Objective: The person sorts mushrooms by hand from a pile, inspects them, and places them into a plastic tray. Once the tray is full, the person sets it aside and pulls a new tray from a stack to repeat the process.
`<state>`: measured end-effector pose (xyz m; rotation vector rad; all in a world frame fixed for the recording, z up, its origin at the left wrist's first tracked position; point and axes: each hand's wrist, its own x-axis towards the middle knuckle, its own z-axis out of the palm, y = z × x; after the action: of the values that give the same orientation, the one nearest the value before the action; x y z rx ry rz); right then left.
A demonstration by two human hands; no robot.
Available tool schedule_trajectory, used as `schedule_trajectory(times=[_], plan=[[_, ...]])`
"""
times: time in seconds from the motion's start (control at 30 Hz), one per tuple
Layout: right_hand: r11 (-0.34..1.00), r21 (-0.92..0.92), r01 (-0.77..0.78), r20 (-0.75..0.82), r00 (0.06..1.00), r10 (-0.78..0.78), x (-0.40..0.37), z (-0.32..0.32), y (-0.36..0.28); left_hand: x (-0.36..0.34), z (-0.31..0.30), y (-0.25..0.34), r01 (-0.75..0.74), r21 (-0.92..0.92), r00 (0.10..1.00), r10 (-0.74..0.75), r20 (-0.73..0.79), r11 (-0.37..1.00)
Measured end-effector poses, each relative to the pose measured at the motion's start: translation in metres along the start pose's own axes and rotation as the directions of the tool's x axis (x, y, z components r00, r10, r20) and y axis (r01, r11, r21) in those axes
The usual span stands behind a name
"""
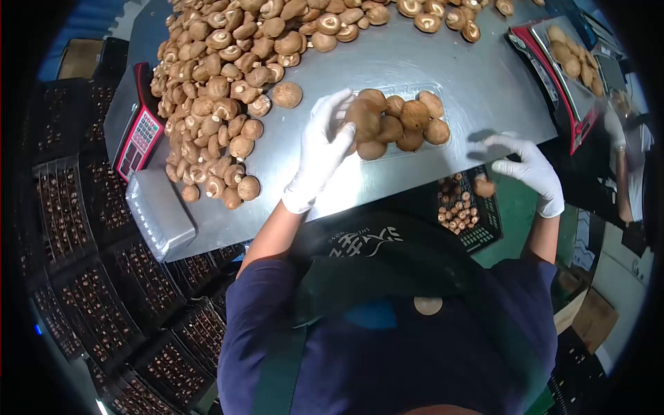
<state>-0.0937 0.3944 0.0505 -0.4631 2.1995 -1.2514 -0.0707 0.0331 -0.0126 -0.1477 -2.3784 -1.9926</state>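
My left hand point(325, 142), in a white glove, curls around a brown shiitake mushroom point(364, 120) at the left end of a clear plastic tray point(408, 90). Several more shiitake caps point(415, 115) fill that tray, mostly tops up. My right hand point(529, 169), also gloved, is past the table's near edge with thumb and fingers apart and nothing between them. Just below its fingertips a single mushroom point(484, 185) shows over a black crate point(492, 225), which holds smaller mushrooms.
A large mushroom heap point(221, 83) covers the metal table's point(484, 104) left and back. A red scale point(140, 135) and stacked clear trays point(159, 214) stand left. Another scale point(553, 90) at right bears a filled tray. Dark crates of mushrooms point(97, 297) line the floor; a co-worker's arm point(622, 173) shows far right.
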Motion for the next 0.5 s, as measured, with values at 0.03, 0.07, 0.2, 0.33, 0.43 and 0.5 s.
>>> schedule_trajectory(times=[0.03,0.07,0.2,0.33,0.43,0.5], plan=[[0.994,-0.099,-0.036,-0.116,0.993,0.024,-0.007,0.001,-0.001,-0.001,0.003,-0.007,-0.090,0.217,0.996,0.092,0.000,0.972],[0.982,-0.080,-0.174,-0.167,0.973,0.159,-0.008,0.001,-0.002,-0.004,0.007,-0.010,-0.147,0.397,0.988,0.155,0.013,0.906],[0.987,0.089,-0.131,-0.410,0.898,0.156,0.017,0.030,0.010,0.002,0.012,-0.025,-0.372,0.574,0.918,0.381,0.112,0.729],[0.993,-0.101,0.063,-0.458,0.883,-0.103,0.047,0.057,0.007,-0.002,0.010,-0.001,-0.403,0.613,0.908,0.382,0.174,0.680],[0.987,-0.126,0.096,-0.487,0.861,-0.146,0.052,0.054,0.006,-0.005,0.016,0.001,-0.376,0.698,0.917,0.355,0.183,0.610],[0.982,-0.168,0.092,-0.496,0.852,-0.164,0.052,0.044,0.007,-0.004,0.014,-0.005,-0.360,0.660,0.922,0.360,0.143,0.659]])
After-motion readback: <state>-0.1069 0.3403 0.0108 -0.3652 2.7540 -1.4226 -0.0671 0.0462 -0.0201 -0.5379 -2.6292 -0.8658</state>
